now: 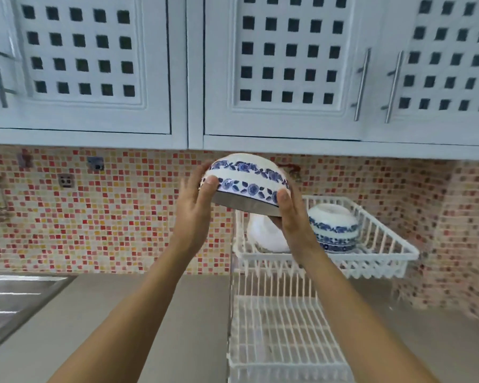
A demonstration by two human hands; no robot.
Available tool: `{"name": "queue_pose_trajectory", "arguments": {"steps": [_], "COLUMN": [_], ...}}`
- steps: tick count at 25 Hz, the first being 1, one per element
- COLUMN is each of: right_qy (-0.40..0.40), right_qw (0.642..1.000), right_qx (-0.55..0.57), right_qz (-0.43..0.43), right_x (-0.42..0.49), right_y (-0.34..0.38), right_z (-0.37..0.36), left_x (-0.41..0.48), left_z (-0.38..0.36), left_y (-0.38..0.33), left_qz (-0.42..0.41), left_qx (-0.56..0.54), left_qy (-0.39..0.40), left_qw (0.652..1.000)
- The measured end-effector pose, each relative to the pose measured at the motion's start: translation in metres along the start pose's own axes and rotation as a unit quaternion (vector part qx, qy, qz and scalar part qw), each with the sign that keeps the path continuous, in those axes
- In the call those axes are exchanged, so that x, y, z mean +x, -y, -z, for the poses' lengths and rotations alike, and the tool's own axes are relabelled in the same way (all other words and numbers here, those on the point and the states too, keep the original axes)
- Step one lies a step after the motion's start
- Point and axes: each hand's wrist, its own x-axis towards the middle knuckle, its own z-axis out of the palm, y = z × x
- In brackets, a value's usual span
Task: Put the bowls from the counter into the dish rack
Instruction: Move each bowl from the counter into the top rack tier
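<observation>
A white bowl with blue flower bands [246,179] is held upside down and tilted in the air, above the left end of the white wire dish rack's upper tier [385,244]. My left hand [195,200] grips its left rim and my right hand [289,214] grips its right rim. Inside the upper tier an upside-down blue-and-white bowl [333,228] sits on the right and a plain white bowl [266,233] leans on the left, partly hidden by my right hand. The rack's lower tier [282,327] holds nothing that I can see.
White cabinet doors with square holes [288,64] hang just above the bowl. A mosaic-tiled wall [122,217] runs behind. The beige counter [177,313] stretches left of the rack, and a steel sink [11,299] lies at the far left.
</observation>
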Motion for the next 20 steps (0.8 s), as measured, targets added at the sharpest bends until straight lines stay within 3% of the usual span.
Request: {"name": "queue_pose_trajectory", "arguments": {"steps": [5, 8, 15, 20], "right_qy": [-0.007, 0.028, 0.134, 0.209], "right_qw": [0.989, 0.977, 0.948, 0.890], "right_qx": [-0.136, -0.201, -0.287, -0.401], "right_qz": [0.061, 0.070, -0.014, -0.052], "right_x": [0.014, 0.021, 0.042, 0.053], "right_y": [0.006, -0.003, -0.033, -0.054], "right_z": [0.107, 0.159, 0.246, 0.269], "left_x": [0.007, 0.011, 0.015, 0.016], "left_z": [-0.089, -0.127, -0.186, -0.222], "left_y": [-0.004, 0.002, 0.048, 0.073], "left_qz": [-0.003, 0.010, 0.065, 0.040], "left_qx": [0.059, 0.137, 0.232, 0.290], "left_qy": [0.140, 0.176, 0.241, 0.260], "left_qw": [0.988, 0.975, 0.940, 0.920]}}
